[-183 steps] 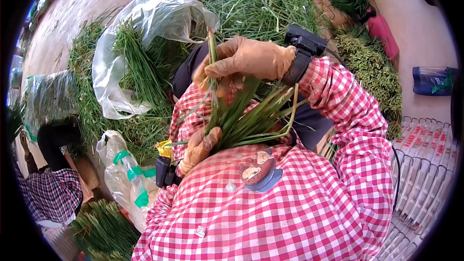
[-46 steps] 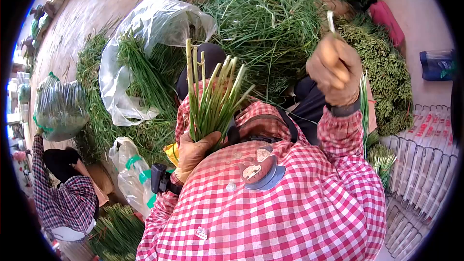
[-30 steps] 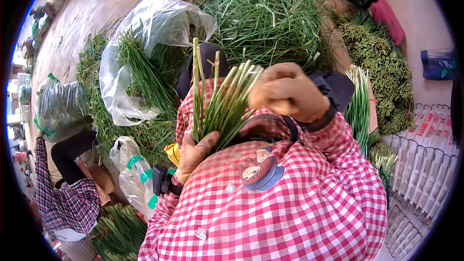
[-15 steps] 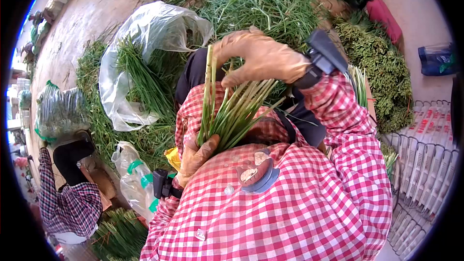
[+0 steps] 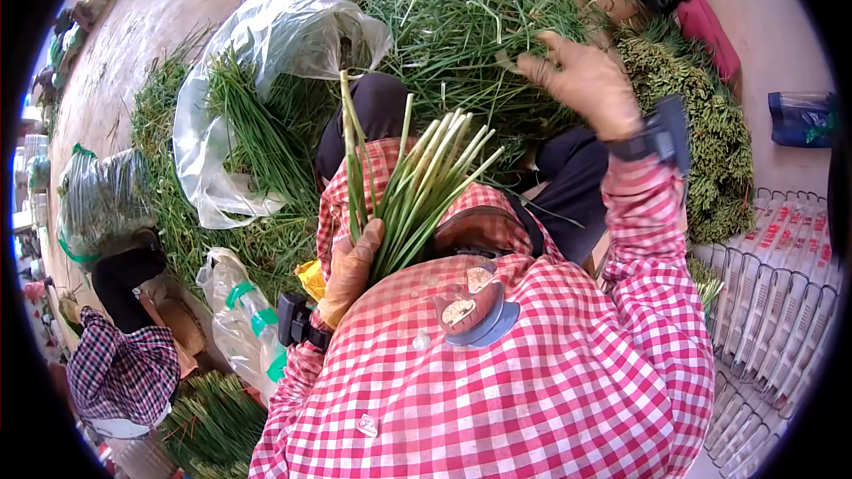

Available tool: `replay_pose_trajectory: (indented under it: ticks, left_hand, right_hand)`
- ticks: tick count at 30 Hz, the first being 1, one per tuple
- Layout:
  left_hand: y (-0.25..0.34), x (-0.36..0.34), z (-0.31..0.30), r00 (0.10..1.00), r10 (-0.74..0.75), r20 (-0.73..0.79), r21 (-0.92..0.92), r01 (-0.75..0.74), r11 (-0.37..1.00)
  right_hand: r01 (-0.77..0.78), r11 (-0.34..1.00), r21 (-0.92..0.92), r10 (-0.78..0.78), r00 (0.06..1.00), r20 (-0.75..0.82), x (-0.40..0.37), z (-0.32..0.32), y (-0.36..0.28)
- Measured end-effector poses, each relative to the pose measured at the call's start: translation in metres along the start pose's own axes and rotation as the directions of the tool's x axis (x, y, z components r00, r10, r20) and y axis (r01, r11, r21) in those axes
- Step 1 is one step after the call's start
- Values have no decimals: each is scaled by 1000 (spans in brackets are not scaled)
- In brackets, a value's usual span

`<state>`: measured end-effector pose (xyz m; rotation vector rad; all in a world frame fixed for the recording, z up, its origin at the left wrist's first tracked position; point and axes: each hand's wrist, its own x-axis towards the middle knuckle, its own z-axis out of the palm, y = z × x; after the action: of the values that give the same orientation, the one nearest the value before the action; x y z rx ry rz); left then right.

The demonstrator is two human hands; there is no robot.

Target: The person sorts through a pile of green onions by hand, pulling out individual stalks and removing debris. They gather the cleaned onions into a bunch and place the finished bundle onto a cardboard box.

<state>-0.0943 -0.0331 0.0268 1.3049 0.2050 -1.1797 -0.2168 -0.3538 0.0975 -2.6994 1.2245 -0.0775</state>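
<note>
Gloved left hand [image 5: 349, 268] has its grip closed on a bunch of long green stalks [image 5: 417, 186] at the chest, long axis upright (cut ends fan up-right). Gloved right hand [image 5: 581, 80], grip open, hangs over the loose green pile [image 5: 470, 27].

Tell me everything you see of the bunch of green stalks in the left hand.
The bunch of green stalks is a fan of long, thin, smooth-looking stems, pale green at the cut tips and darker lower down. The gloved left hand grips its lower end, so it stands up and splays toward the top, one stem taller than the rest. It is held before the checked shirt; the right hand is apart from it.
</note>
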Motion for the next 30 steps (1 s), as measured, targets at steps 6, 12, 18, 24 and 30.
replay_pose_trajectory:
  ticks: [6,12,18,24,30]
  left_hand:
    - [-13,16,-37,959,101,264,506,-226,833]
    - [2,-3,-15,971,40,236,549,-167,819]
    - [-2,2,-24,970,85,226,350,-162,923]
    - [-1,7,-30,986,-31,161,-19,34,999]
    - [9,1,-7,985,-91,148,-187,118,975]
  right_hand:
    - [359,459,813,-342,916,-211,-12,-33,-65]
    - [626,737,255,-675,667,314,-4,-16,-101]
    - [574,642,508,-717,683,136,-24,-17,-97]
    - [273,-17,962,-684,698,-211,-26,-46,-38]
    - [194,942,273,-196,980,-19,-22,-12,-27]
